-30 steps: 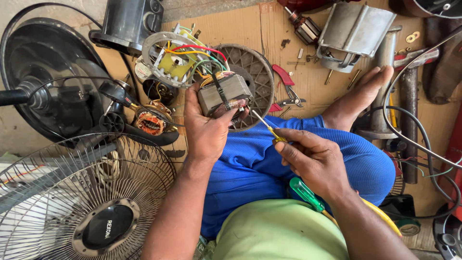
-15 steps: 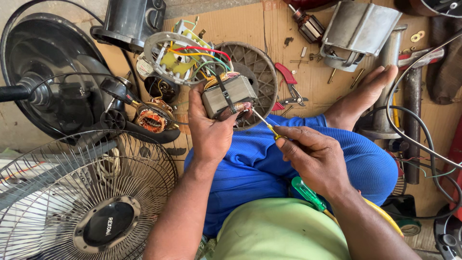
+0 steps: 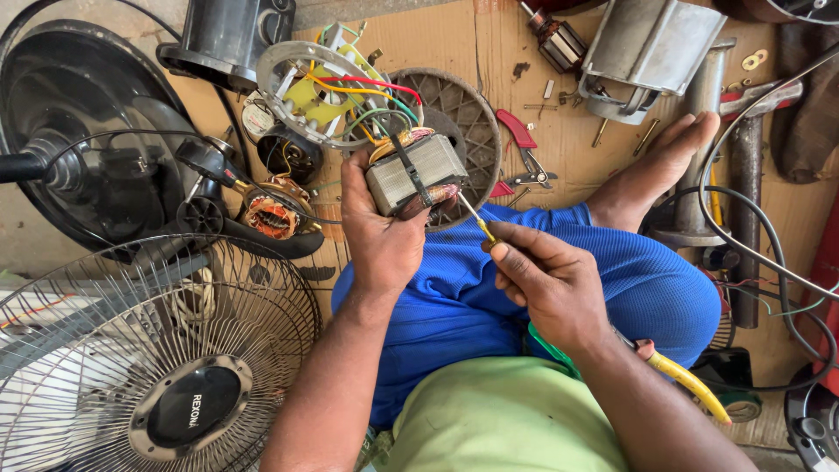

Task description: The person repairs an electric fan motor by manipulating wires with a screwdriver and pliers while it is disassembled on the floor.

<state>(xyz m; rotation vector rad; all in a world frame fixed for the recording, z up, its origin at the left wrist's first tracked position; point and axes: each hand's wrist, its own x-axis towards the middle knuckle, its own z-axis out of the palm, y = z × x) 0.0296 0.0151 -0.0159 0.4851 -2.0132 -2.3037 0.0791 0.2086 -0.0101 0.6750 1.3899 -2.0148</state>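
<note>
My left hand [image 3: 382,229] grips a grey fan motor stator [image 3: 412,170] with copper windings and a black strap across it, held up over my blue-clad knee. Coloured wires run from the stator up to a round metal motor housing [image 3: 315,87]. My right hand [image 3: 546,280] holds a screwdriver [image 3: 479,224] with a yellow shaft collar, its tip touching the lower right edge of the stator.
A wire fan guard [image 3: 149,350] lies at lower left, a black fan back and pole [image 3: 79,149] at upper left. A round grille [image 3: 463,122], red pliers [image 3: 524,149], a copper-wound motor [image 3: 273,214], metal parts and cables lie on the cardboard. My bare foot [image 3: 655,166] rests right.
Both hands with the stator and screwdriver sit slightly lower in view; the screwdriver tip stays at the stator's edge. Nothing was let go.
</note>
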